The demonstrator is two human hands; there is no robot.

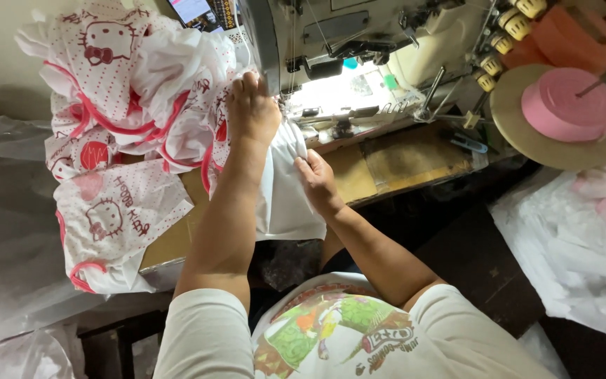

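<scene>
Nearest the camera is the person's own printed white shirt [345, 337], with both bare arms reaching away from it over the counter [401, 165]. Left hand [252, 105] lies flat, fingers together, pressing a white cloth piece [285, 196] down just beside the needle area of the sewing machine [345, 42]. Right hand [317, 179] sits a little nearer, pinching a fold of the same cloth between thumb and fingers. That cloth runs from under the machine head toward the near edge of the counter and hangs over it between the two arms. Left of the hands, a heap of white garments with pink trim and cartoon cat prints [120, 91] covers the counter. Far right, a pink roll of tape [568, 104] rests on a round tan disc [520, 133]. More white fabric [583, 238] lies at the right.
</scene>
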